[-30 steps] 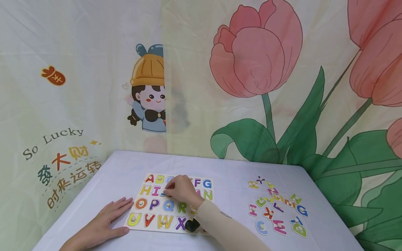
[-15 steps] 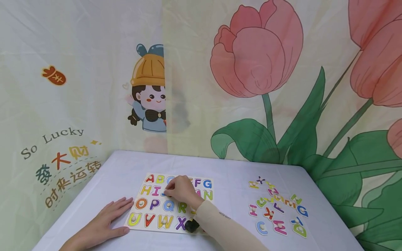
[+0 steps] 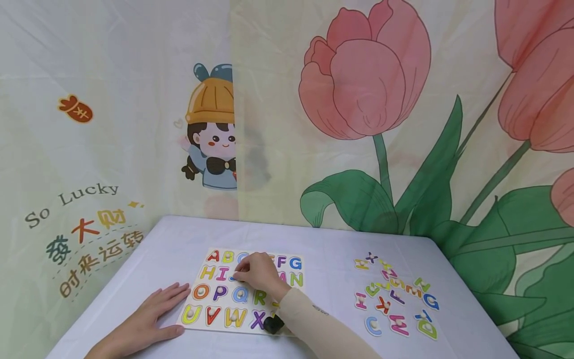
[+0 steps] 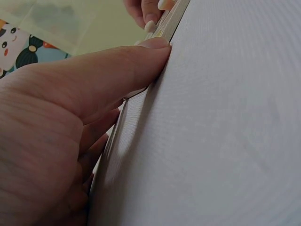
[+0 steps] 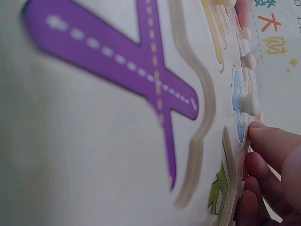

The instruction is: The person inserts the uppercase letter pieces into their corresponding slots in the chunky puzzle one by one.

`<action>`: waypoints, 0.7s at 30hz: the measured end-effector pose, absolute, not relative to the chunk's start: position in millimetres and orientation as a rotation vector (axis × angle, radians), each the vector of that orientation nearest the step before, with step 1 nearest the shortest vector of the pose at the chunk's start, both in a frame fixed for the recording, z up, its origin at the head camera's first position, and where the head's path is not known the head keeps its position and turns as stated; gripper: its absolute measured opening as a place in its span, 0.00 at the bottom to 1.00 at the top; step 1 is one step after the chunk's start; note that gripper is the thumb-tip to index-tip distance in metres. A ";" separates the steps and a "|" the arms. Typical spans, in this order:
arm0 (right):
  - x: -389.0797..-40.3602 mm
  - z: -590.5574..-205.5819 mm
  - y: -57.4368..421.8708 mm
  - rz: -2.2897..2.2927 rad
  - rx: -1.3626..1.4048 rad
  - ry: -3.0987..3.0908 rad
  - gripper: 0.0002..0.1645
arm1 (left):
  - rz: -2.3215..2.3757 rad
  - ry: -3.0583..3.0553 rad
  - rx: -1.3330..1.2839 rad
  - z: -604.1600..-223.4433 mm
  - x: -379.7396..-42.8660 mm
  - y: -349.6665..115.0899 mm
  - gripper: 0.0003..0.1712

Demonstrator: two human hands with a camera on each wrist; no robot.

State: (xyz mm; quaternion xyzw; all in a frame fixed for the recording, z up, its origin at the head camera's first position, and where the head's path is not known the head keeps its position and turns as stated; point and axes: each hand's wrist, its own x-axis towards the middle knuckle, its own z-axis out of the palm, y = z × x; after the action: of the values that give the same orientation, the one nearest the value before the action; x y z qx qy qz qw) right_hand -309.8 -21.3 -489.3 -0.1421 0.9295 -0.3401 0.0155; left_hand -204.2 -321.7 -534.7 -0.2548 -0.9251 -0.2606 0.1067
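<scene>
A wooden alphabet puzzle board (image 3: pixel 203 319) with coloured letters lies on the table. My right hand (image 3: pixel 260 271) reaches over its middle, thumb and fingertips pinched at the blue letter J (image 3: pixel 231 277); the fingers cover most of that piece. In the right wrist view, those fingers (image 5: pixel 270 141) are just beyond the knobbed blue Q piece (image 5: pixel 237 106). My left hand (image 3: pixel 150 319) rests with fingers extended beside the board's left edge. Its thumb (image 4: pixel 141 59) touches the board's near-left corner in the left wrist view.
Several loose letter pieces lie right of the board, among them a blue C (image 3: pixel 373 326), a blue G (image 3: pixel 431 301) and a pink H (image 3: pixel 360 300). The purple X slot (image 5: pixel 141 77) holds no piece. A printed curtain (image 3: pixel 269 124) hangs behind the white table (image 3: pixel 327 279).
</scene>
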 end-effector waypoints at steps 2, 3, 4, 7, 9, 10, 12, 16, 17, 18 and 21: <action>-309.9 -489.6 -20.7 -1.070 -0.446 2.886 0.05 | -0.777 -2.743 -0.726 -534.3 -204.2 -321.3 0.47; -310.0 -489.8 -20.1 -1.076 -0.451 2.880 0.05 | -0.779 -2.749 -0.723 -534.5 -204.4 -321.3 0.47; -310.1 -489.8 -19.1 -1.087 -0.459 2.869 0.05 | -0.784 -2.755 -0.718 -534.4 -204.4 -321.2 0.47; -310.5 -488.0 -11.4 -1.129 -0.525 2.797 0.07 | -0.795 -2.772 -0.709 -534.6 -204.5 -320.7 0.47; -310.7 -484.5 -0.3 -1.154 -0.600 2.722 0.12 | -0.803 -2.781 -0.714 -535.4 -204.4 -320.3 0.47; -310.6 -481.8 7.1 -1.161 -0.644 2.685 0.14 | -0.813 -2.789 -0.707 -535.7 -204.3 -320.0 0.47; -309.7 -475.6 25.3 -1.161 -0.730 2.633 0.17 | -0.820 -2.801 -0.701 -535.7 -203.9 -319.6 0.47; -301.4 -458.0 73.4 -1.125 -0.864 2.613 0.16 | -0.810 -2.787 -0.693 -534.8 -202.7 -320.0 0.48; -298.6 -453.5 87.3 -1.117 -0.884 2.619 0.16 | -0.798 -2.768 -0.705 -534.4 -202.2 -320.3 0.47; -295.5 -448.9 102.2 -1.116 -0.908 2.618 0.15 | -0.789 -2.744 -0.716 -534.6 -202.1 -320.7 0.47; -287.6 -438.6 146.9 -1.090 -0.928 2.647 0.14 | -0.774 -2.716 -0.720 -535.4 -201.6 -321.3 0.47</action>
State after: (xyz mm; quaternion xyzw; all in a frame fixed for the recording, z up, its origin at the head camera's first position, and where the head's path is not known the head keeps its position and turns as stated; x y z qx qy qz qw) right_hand -287.6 146.9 -438.6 -0.3075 0.8778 -0.3614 0.0660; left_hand -201.6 -321.3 -535.4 -0.2453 -0.9259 -0.2639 0.1133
